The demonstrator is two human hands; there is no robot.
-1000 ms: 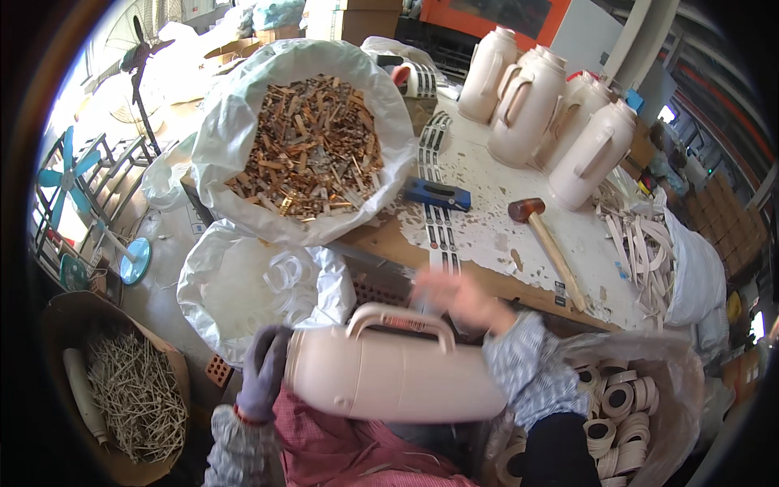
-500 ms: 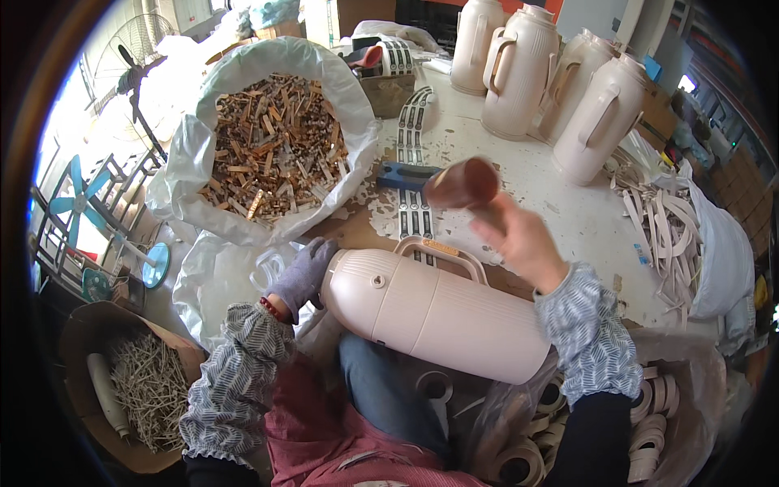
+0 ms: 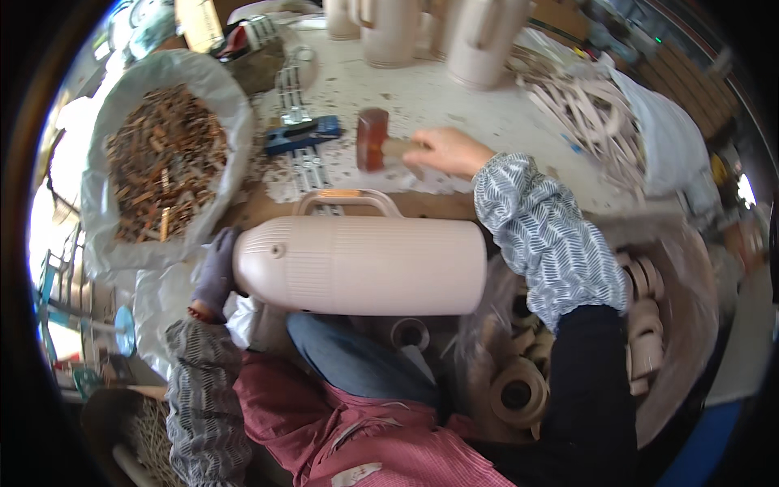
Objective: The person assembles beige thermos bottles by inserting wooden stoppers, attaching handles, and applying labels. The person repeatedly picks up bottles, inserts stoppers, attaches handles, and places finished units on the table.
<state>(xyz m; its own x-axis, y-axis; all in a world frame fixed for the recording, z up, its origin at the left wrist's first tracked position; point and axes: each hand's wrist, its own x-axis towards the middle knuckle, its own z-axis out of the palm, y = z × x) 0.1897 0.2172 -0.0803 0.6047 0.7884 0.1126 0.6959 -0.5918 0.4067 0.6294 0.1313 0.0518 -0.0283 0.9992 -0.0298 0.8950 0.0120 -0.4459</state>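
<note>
A pale pink thermos jug (image 3: pixel 365 266) lies on its side across my lap at the table's front edge, its handle towards the table. My left hand (image 3: pixel 214 274), in a grey glove, is closed around the jug's narrow left end; some of its fingers are hidden. Beyond the jug, my right hand (image 3: pixel 454 152) is closed on the light handle of a mallet (image 3: pixel 372 140). The mallet's reddish-brown head is at the tabletop, beside a blue tool (image 3: pixel 303 135) lying over a strip of metal-coloured parts (image 3: pixel 310 169).
A bag-lined container (image 3: pixel 243 122) of small brown pieces stands at left. Several upright jugs (image 3: pixel 485 45) are at the back. Pale strips (image 3: pixel 596 122) lie at right, and a plastic bag (image 3: pixel 690 300) of pale rings is below my right arm. A box (image 3: pixel 122 422) of thin sticks sits lower left.
The mallet has come down from above the jug to the tabletop, with my right hand on it. The whole view has shifted and turned; the jug now lies more level in it.
</note>
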